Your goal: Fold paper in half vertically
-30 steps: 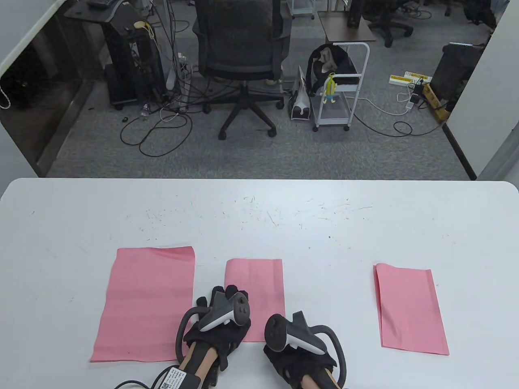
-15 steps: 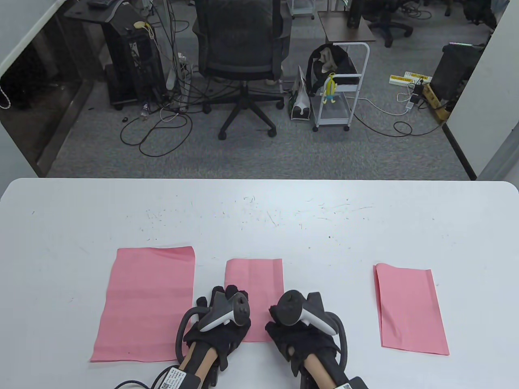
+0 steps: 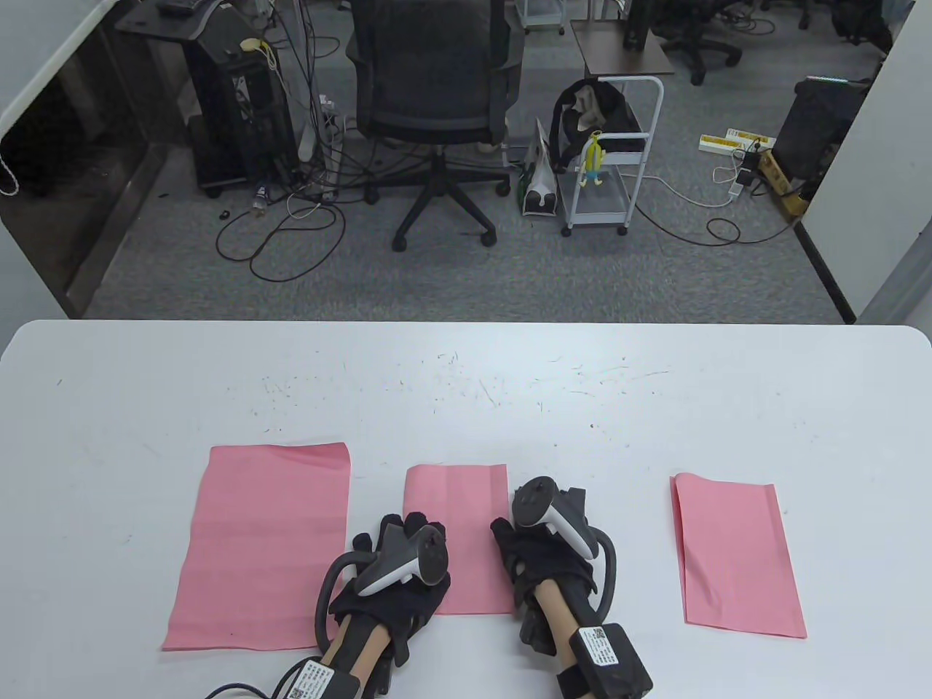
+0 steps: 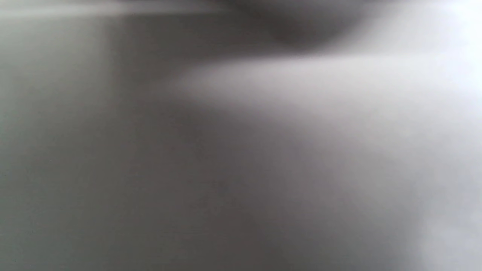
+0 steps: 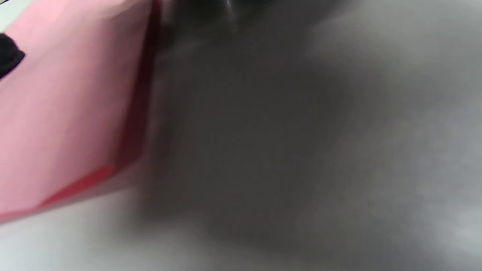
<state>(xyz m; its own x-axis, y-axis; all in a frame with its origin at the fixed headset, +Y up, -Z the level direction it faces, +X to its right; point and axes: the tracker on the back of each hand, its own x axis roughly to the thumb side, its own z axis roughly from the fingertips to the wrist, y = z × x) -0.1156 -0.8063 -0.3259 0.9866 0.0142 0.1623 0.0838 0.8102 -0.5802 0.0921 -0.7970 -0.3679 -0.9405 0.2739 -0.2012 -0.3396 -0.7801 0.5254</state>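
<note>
Pink paper, already folded to a narrow strip [image 3: 457,539], lies on the white worktop [image 3: 466,393] between my two hands. My left hand [image 3: 397,575] rests flat on its near left part, fingers spread over the sheet; I judge it is there as a weight, so the halves stay lined up. My right hand [image 3: 542,550] sits at the strip's right edge, just beside it, fingertips toward the paper. I cannot tell how far those fingers are curled (the tracker covers them), and it grips nothing that I can see. The right wrist view shows the doubled edge close by, with a darker line where the layers meet. I take this as the creasing step, with the right hand placed to run along that edge.

Left of my left hand lies a wider pink sheet [image 3: 262,546], unfolded I think. Well off to the right of my right hand lies another folded sheet [image 3: 735,557]. The left wrist view is only grey blur.
</note>
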